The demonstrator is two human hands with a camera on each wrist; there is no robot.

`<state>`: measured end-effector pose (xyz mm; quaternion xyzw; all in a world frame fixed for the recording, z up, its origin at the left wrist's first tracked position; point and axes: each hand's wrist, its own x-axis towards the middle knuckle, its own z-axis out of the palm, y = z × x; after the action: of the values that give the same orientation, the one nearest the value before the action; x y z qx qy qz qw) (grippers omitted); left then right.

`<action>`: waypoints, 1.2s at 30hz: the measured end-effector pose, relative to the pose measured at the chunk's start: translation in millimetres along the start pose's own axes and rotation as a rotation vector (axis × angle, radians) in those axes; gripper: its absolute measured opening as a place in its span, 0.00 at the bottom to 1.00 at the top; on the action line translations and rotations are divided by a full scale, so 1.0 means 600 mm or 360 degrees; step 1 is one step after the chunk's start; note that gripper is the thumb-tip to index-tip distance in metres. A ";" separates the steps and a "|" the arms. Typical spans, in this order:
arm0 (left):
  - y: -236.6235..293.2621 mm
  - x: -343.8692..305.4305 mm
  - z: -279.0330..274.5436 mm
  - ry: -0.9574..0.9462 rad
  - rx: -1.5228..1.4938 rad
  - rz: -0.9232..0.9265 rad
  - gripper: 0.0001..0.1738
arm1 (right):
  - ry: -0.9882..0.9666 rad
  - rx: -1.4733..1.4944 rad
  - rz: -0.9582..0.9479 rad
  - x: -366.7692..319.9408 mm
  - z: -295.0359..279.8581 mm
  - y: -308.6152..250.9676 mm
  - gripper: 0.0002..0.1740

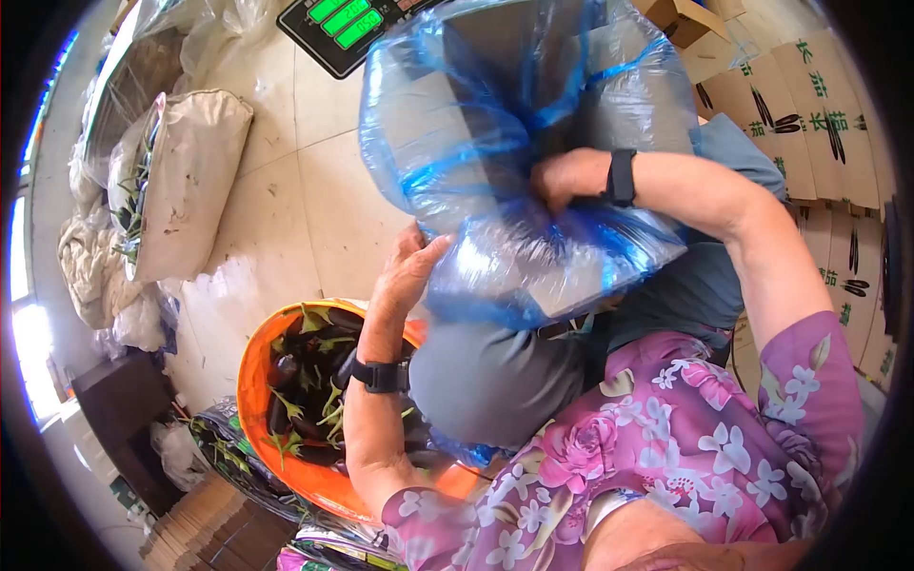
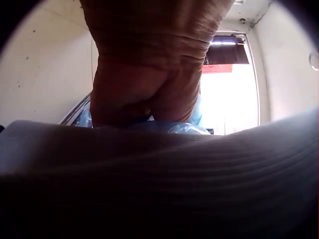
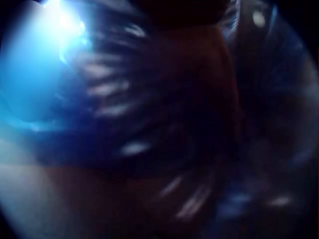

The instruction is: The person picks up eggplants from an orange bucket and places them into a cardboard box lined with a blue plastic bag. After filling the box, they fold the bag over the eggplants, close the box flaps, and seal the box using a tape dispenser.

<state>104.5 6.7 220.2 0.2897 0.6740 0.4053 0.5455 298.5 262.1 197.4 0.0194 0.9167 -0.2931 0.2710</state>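
Note:
A thin blue plastic bag (image 1: 562,266) lines a cardboard box (image 1: 438,124) and spreads over its raised flaps. At the bag's near left edge, my left hand (image 1: 411,271) grips the film between thumb and fingers. In the left wrist view, the left hand (image 2: 149,74) is dark, with some blue film beyond it. My right hand (image 1: 571,178) reaches into the middle of the bag, where folds converge. Its fingertips are blurred and partly hidden, so I cannot tell whether they hold film. Blurred, shiny film (image 3: 109,94) fills the right wrist view.
An orange tub (image 1: 257,381) of eggplants (image 1: 324,366) stands beside my left forearm. A scale with a lit green display (image 1: 347,24) sits behind the box. To the left lies a pale sack (image 1: 186,181); printed cardboard (image 1: 819,114) stands at right, and flattened cardboard (image 1: 214,528) lies lower left.

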 end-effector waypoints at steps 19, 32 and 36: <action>-0.120 -0.162 0.089 -0.0105 -0.0590 -0.0020 0.26 | 0.0090 -0.0150 -0.0235 0.051 0.126 0.065 0.15; -0.207 -0.475 0.111 0.1407 -0.0739 -0.0252 0.14 | -0.0325 -0.0159 -0.0478 0.001 0.065 0.021 0.15; -0.234 -0.492 0.179 0.1511 -0.0464 -0.0322 0.11 | -0.0320 0.0950 0.0343 -0.075 0.070 -0.100 0.21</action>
<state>285.9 -285.3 238.5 -0.0723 0.8088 0.5273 0.2502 345.4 194.9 223.2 0.1657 0.7518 -0.5187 0.3720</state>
